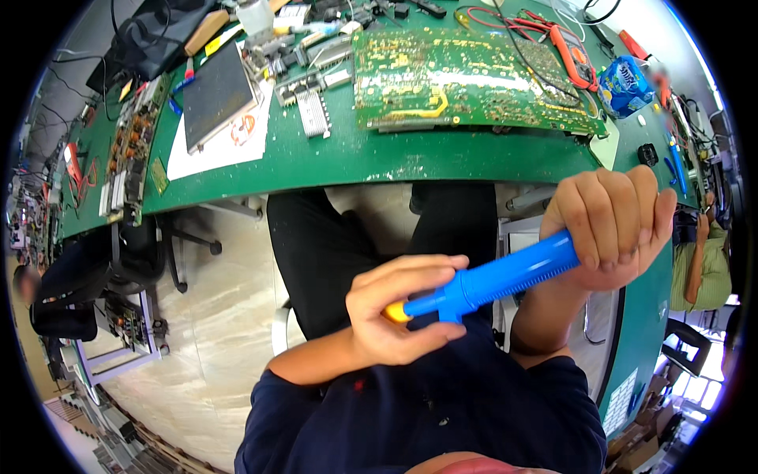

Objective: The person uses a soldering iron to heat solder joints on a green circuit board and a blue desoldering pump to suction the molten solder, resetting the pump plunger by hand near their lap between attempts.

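I hold a blue plastic pump tool point(512, 270) with a yellow end point(397, 310) above my lap, tilted up toward the right. My right hand point(606, 225) wraps round its upper right end. My left hand point(399, 312) closes round the yellow end at the lower left, thumb below and fingers above the narrower blue part. Whatever lies under my right fingers is hidden. The green bench edge point(332, 178) runs just beyond my legs.
A large green circuit board point(474, 79), red multimeter point(575, 57), blue packet point(624, 85), black notebook point(213, 95) and boards point(130, 146) lie on the bench. An office chair point(138, 261) stands left. A co-worker point(699, 265) sits at the right; another person point(55, 292) is at the left edge.
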Motion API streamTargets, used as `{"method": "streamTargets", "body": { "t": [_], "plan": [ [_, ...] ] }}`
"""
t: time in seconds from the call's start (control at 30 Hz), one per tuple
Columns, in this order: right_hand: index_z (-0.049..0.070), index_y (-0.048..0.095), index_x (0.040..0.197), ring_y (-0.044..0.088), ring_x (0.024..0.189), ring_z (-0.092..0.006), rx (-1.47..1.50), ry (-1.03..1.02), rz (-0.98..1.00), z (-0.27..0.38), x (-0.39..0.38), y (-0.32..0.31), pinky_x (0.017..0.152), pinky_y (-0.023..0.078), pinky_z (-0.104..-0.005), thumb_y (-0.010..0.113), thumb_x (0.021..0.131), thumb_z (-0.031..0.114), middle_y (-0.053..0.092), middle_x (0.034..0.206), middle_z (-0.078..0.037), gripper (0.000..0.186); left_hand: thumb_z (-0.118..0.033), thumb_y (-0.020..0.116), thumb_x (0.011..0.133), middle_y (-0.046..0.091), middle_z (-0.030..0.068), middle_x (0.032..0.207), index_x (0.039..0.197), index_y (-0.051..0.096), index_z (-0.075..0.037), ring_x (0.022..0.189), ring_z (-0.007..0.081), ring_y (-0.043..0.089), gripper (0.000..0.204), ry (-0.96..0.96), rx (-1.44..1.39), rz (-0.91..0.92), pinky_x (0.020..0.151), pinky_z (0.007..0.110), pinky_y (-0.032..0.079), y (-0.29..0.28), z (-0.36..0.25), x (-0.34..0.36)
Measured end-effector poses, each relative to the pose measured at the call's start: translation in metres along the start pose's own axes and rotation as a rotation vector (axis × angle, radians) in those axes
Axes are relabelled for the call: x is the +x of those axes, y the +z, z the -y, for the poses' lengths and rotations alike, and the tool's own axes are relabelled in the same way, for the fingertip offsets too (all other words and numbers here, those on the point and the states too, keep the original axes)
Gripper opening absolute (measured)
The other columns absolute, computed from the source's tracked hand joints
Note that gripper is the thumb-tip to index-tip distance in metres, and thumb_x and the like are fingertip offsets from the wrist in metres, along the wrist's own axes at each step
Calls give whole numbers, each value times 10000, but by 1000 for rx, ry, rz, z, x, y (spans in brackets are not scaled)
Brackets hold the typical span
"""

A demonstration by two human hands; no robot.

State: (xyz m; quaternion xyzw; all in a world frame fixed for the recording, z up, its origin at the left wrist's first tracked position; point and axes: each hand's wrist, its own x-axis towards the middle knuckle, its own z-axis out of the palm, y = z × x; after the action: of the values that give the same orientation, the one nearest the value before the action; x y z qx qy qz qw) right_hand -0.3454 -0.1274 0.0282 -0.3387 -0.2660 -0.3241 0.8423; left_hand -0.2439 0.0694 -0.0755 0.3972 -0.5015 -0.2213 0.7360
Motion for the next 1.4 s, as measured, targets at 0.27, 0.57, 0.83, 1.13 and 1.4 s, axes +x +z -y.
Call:
{"method": "streamTargets", "body": {
  "t": [0.27,0.57,0.83,1.13,1.4],
  "plan": [
    [124,439,673,451,355,-68,-121,-45,-130,-8,-9,2,363,436,-207,390,1040,293,473,496,27,407,-589,530,925,472,294,1362,1329,491,46,1231,432,530,754,-382,-493,-7,970,475,497,-26,0,-13],
    [120,440,569,440,318,-61,-162,174,106,-13,-12,0,322,393,-204,597,958,245,484,445,22,437,-793,287,877,211,301,1549,1478,342,-32,1397,457,301,971,-869,-1589,-59,1137,520,277,-26,84,-58],
    [50,447,598,453,411,-143,-437,431,-127,-122,-81,-31,448,413,-307,642,914,153,490,494,-37,385,-681,445,907,515,263,1338,1447,323,48,1231,378,538,915,-1083,-1420,-290,1036,505,436,-43,170,-125],
    [76,413,599,409,390,-117,-400,389,-319,-136,-109,-47,432,386,-286,536,1002,283,435,474,-25,469,-399,748,826,601,280,1156,1228,505,75,1058,424,635,667,-818,-1508,-97,851,576,561,-62,185,-166],
    [45,398,595,385,383,-112,-478,410,-320,-170,-104,-32,395,354,-265,492,1003,227,427,467,-41,457,-186,775,791,644,280,1026,1124,552,77,928,412,684,480,-794,-1558,-228,778,529,608,-69,192,-195]
  ]
}}
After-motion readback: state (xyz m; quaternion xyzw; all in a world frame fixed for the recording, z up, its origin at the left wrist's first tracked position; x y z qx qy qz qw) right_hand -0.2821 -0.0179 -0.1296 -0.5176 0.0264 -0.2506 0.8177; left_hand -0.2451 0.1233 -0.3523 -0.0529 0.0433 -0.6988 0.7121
